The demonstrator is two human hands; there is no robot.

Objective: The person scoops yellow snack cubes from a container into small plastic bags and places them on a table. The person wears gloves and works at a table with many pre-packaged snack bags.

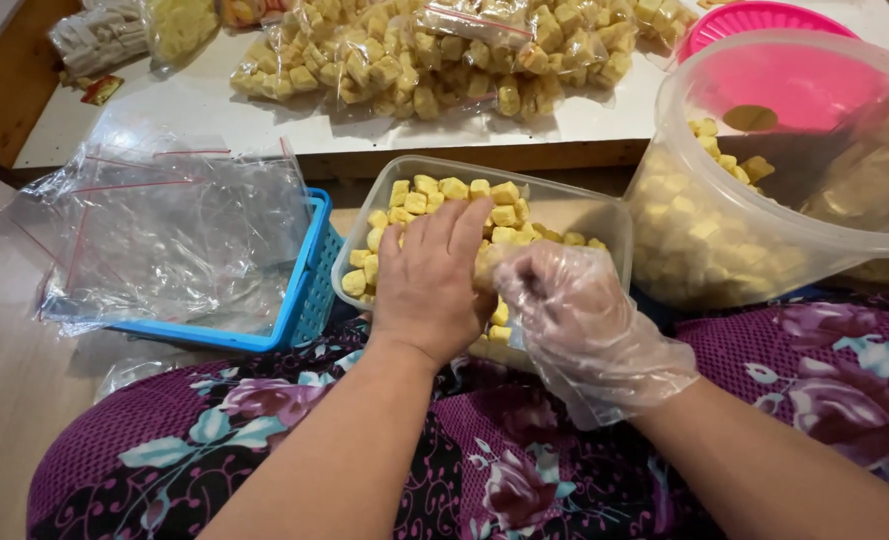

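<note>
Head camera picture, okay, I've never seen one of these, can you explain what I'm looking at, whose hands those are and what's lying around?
The one picture comes from a camera worn on a person's head, looking down at their own lap and hands. No machine is involved. The left hand is bare and rests palm down on yellow snack cubes in a clear rectangular tub on the lap. The right hand wears a thin clear plastic glove and meets it in the tub; what its fingers grip is hidden. To the left, a blue basket holds empty clear bags. To the right stands a large round clear bucket of the same cubes, with a pink lid behind it. Filled bags lie on the white table.
</note>
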